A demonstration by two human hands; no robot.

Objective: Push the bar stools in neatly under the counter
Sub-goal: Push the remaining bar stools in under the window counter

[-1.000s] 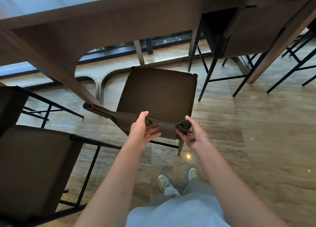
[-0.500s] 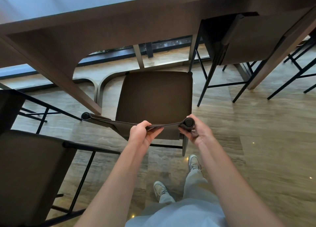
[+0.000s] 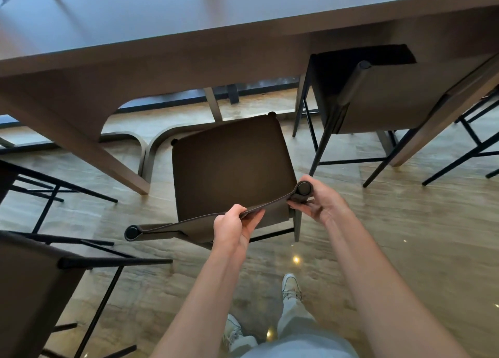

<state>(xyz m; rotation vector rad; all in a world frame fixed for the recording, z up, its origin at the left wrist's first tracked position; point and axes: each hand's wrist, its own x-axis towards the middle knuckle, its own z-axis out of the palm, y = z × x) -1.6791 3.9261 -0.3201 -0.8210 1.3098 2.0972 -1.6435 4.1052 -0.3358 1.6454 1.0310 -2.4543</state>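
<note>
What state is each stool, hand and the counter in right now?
middle stool: out from the counter, turned at an angle, held by its backrest
left hand: grips the backrest's top edge
right hand: grips the backrest's right end post
right stool: seat tucked under the counter
left stool: out from the counter, untouched
counter: top bare where visible

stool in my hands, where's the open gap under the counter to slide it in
Bare floor lies ahead of the held stool, between the counter's slanted leg and the tucked-in stool on the right. It is tight near the left stool and that slanted leg.
</note>
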